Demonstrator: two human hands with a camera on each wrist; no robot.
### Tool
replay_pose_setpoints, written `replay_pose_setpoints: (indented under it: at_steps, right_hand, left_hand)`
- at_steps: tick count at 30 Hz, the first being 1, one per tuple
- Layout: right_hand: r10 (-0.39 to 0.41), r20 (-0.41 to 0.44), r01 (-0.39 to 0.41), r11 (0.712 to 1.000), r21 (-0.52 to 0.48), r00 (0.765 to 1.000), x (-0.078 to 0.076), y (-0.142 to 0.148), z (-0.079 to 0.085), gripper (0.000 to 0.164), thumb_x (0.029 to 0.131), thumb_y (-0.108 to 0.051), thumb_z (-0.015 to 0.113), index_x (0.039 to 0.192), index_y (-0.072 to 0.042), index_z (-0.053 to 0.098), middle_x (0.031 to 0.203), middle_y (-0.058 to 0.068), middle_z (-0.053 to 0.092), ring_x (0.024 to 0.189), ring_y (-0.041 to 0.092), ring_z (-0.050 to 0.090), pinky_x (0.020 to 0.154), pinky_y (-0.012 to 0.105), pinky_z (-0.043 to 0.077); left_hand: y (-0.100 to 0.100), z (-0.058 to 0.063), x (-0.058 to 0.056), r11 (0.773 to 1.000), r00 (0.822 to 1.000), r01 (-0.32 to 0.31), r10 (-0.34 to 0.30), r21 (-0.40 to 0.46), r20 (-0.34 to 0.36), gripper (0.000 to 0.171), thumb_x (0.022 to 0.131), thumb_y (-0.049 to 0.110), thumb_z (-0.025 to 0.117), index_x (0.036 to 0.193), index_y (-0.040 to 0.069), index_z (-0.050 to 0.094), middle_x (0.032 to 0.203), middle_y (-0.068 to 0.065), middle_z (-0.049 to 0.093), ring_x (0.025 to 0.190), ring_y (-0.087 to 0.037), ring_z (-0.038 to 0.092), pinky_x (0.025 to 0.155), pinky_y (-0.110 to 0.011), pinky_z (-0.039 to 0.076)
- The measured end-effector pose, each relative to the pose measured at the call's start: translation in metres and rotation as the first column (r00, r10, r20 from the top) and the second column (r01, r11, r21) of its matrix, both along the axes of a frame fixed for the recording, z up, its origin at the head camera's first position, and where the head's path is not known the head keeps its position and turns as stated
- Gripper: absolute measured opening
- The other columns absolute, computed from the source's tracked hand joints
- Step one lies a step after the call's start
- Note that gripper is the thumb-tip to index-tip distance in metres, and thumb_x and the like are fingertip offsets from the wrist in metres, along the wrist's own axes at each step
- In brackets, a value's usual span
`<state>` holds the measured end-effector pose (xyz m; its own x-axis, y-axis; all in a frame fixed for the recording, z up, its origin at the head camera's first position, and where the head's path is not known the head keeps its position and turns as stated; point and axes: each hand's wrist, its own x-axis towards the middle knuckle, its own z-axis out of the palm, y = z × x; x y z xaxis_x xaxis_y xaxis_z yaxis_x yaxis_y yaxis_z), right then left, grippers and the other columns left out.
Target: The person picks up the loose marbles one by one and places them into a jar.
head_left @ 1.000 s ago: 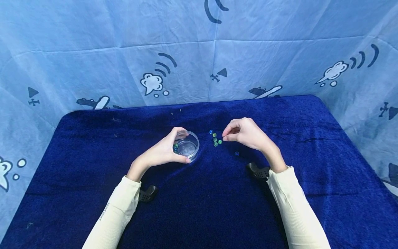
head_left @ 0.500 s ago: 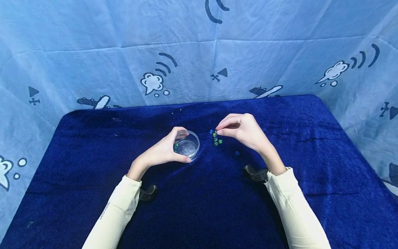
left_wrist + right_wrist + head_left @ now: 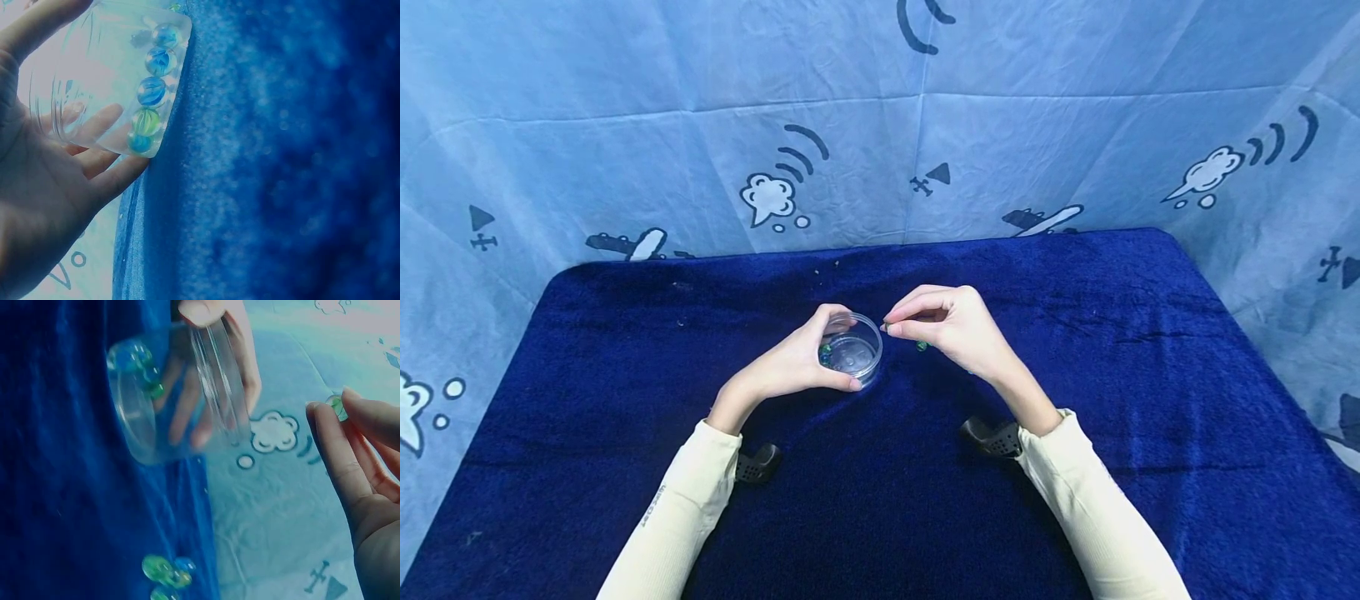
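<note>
My left hand (image 3: 793, 354) grips a clear round plastic jar (image 3: 868, 367), thumb and fingers around its sides. Several blue and green glass marbles (image 3: 152, 92) lie on the jar's bottom, gathered toward one side. Between thumb and fingertips, my right hand (image 3: 955, 329) pinches a green-streaked marble (image 3: 337, 407), just right of the jar's open rim in the head view. Below that hand, a green marble (image 3: 921, 345) shows on the cloth. The right wrist view reveals more loose marbles (image 3: 156, 569) there, which the hand mostly hides from the head camera.
A dark blue velvety cloth (image 3: 880, 500) covers the table. Behind it hangs a light blue printed curtain (image 3: 850, 75). Black perforated mounts stick out at the left wrist (image 3: 758, 464) and the right wrist (image 3: 992, 437).
My right hand has gone to the loose marbles, picked one up and carried it left to the jar's rim. My left hand and the jar have stayed nearly still.
</note>
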<state>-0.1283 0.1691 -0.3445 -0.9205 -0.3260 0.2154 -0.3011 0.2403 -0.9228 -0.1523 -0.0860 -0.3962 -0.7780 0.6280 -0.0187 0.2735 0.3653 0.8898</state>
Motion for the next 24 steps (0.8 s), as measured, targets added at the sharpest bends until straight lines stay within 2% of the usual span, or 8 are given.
replay_pose_setpoints:
  at_steps: [7,14,24]
  right_hand:
    - [0.030,0.029,-0.030,0.999,-0.015,0.999,0.003,-0.012,-0.009,0.006,0.088,-0.002,0.080,0.094,0.001,0.081,0.096,0.006,0.075,0.091,0.019,0.070,0.078,0.028,0.059]
    - [0.033,0.010,-0.033,0.999,-0.019,0.999,0.005,-0.019,-0.015,0.005,0.089,-0.001,0.079,0.094,0.000,0.080,0.096,0.008,0.075,0.089,0.018,0.070,0.079,0.027,0.059]
    - [0.024,0.029,-0.024,1.000,-0.004,0.999,0.006,-0.026,-0.024,0.008,0.089,-0.003,0.079,0.095,0.003,0.079,0.096,0.009,0.074,0.087,0.017,0.070,0.078,0.026,0.059]
  left_hand:
    - [-0.001,0.000,0.000,1.000,1.000,0.006,-0.006,-0.005,-0.008,0.091,0.075,0.019,0.092,0.145,0.004,0.036,0.149,-0.020,0.050,0.141,-0.031,0.047,0.119,-0.046,0.035]
    - [-0.001,0.000,0.000,1.000,1.000,0.005,-0.005,-0.015,0.004,0.092,0.075,0.021,0.093,0.146,0.005,0.035,0.150,-0.019,0.049,0.142,-0.030,0.047,0.119,-0.046,0.035]
    - [-0.001,0.000,0.000,1.000,1.000,0.002,-0.001,-0.022,0.009,0.092,0.076,0.020,0.092,0.146,0.005,0.035,0.150,-0.020,0.049,0.141,-0.030,0.047,0.118,-0.046,0.036]
